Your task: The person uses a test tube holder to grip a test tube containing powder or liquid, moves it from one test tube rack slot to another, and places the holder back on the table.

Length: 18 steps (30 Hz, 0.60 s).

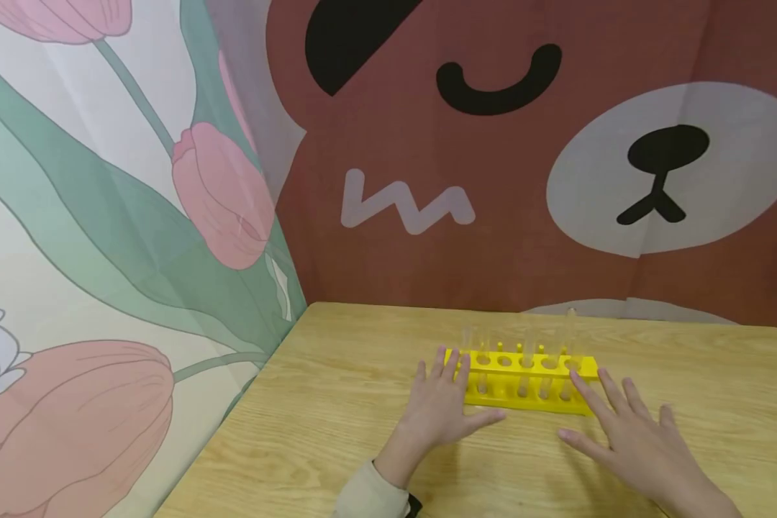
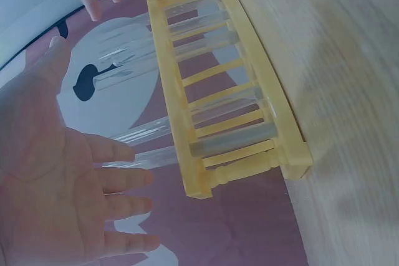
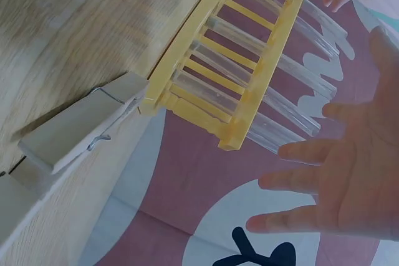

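A yellow test tube rack (image 1: pixel 518 371) stands upright on the table, with several clear test tubes (image 1: pixel 571 334) poking up through its holes. One hole near the middle has no tube in it. At the rack's left end is my left hand (image 1: pixel 437 410), its fingers straight and spread, holding nothing. My right hand (image 1: pixel 647 450) spreads its fingers by the right end, also holding nothing. Both wrist views show a gap between the hand and the yellow frame. Whether fingertips touch any glass I cannot tell.
The wood-grain table (image 1: pixel 311 410) carries the rack near its back edge. Behind it hangs a cloth with a brown bear print (image 1: pixel 388 266); tulip-printed cloth (image 1: pixel 103 288) hangs at the left. A wooden spring clamp (image 3: pixel 81 123) appears in the right wrist view.
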{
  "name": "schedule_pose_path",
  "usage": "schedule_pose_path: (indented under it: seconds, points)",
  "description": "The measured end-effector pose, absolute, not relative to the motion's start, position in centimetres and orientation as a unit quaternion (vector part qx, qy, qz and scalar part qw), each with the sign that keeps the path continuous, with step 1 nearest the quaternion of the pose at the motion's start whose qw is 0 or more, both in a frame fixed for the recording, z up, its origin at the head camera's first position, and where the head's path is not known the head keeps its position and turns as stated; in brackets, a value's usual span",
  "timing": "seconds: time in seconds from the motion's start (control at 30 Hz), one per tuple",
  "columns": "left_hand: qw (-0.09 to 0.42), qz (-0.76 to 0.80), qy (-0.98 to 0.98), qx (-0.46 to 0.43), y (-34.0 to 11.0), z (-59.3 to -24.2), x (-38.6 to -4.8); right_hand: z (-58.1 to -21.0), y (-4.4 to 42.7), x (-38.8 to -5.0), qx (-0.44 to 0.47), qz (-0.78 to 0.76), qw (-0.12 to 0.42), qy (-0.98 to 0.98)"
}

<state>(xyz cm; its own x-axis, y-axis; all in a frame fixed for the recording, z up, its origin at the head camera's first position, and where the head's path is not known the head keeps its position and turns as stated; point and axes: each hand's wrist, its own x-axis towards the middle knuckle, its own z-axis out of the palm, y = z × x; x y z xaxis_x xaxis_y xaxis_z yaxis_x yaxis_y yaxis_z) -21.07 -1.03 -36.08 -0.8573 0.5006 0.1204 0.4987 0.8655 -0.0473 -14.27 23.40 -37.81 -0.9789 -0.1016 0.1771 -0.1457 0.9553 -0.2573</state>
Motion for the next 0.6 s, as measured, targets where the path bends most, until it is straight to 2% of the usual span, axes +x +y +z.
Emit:
schedule_pose_path:
  seconds: [0.6]
  points:
    - [0.073, 0.016, -0.964, -0.255, -0.95, -36.60, -22.14, -37.61, 23.53, -14.45, 0.080, 0.148, 0.095, -0.981]
